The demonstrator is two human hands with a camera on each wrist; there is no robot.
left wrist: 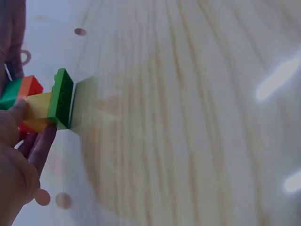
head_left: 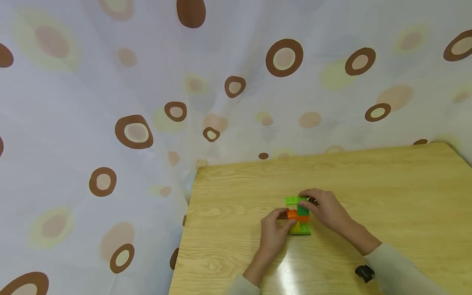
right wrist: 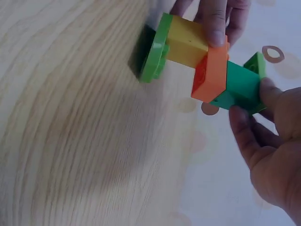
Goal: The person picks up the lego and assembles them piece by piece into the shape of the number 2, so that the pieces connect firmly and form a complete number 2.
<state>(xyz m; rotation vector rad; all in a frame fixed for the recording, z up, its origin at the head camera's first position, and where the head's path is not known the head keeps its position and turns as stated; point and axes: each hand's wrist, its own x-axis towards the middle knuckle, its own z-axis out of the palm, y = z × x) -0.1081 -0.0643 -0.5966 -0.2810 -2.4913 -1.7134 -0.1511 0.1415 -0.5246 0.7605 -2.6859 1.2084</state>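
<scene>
A stack of toy building bricks stands between the two hands in the head view. Its bottom is a light green studded plate [right wrist: 154, 54], with a yellow brick [right wrist: 186, 37] on it. Above that comes an orange brick [right wrist: 214, 75] lying crosswise, then a dark green brick [right wrist: 240, 87]. A second light green plate [head_left: 293, 200] tops the stack. My left hand [head_left: 272, 235] grips the stack around the yellow and orange bricks. On the other side my right hand [head_left: 329, 211] pinches the dark green brick between thumb and fingers, just beside the top plate.
A wooden table [head_left: 236, 192] lies under the bricks, glossy near its front. A small black object [head_left: 364, 273] lies next to the right sleeve [head_left: 402, 270]. White spotted cloth [head_left: 140, 94] hangs behind the table and along its left side.
</scene>
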